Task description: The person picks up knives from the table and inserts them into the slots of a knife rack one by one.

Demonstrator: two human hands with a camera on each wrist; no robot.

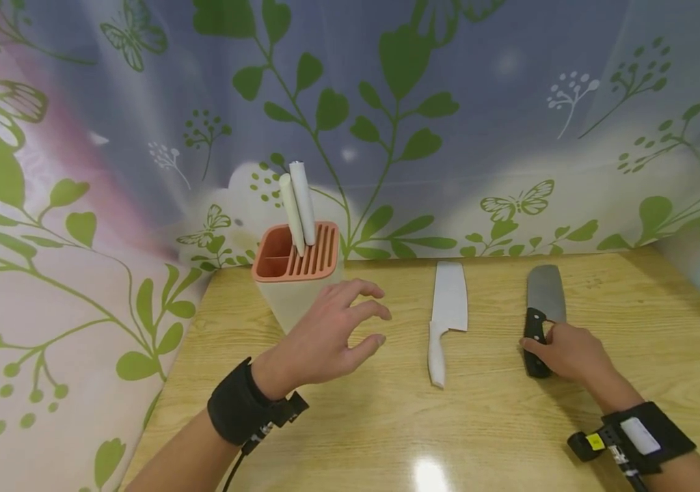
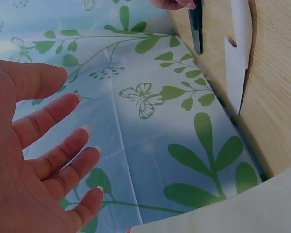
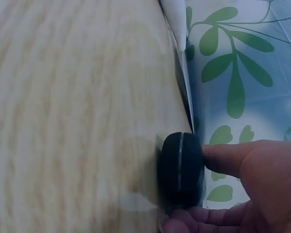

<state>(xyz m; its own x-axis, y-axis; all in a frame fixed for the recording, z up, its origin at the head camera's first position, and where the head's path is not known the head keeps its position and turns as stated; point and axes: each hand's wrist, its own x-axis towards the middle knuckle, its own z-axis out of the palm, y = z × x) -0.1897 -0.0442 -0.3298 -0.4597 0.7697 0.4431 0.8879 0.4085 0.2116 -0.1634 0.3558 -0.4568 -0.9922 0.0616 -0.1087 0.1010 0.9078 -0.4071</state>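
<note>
My right hand (image 1: 579,353) grips the black-handled cleaver (image 1: 536,342) near the right of the table, thumb on one side of the handle and fingers on the other. Its grey blade points toward the back curtain. In the right wrist view the butt of the black handle (image 3: 180,170) faces the camera. My left hand (image 1: 333,335) hovers in front of the knife block with fingers spread and bent a little, holding nothing. Between the hands lies a white-handled cleaver (image 1: 450,297), flat on the table, blade toward the back.
The white knife block (image 1: 288,301) with an orange slotted top stands at the back left. Two pale handles (image 1: 304,205) stick up from its slots. A curtain (image 1: 350,137) with green leaves and butterflies hangs behind and left of the wooden table (image 1: 387,417).
</note>
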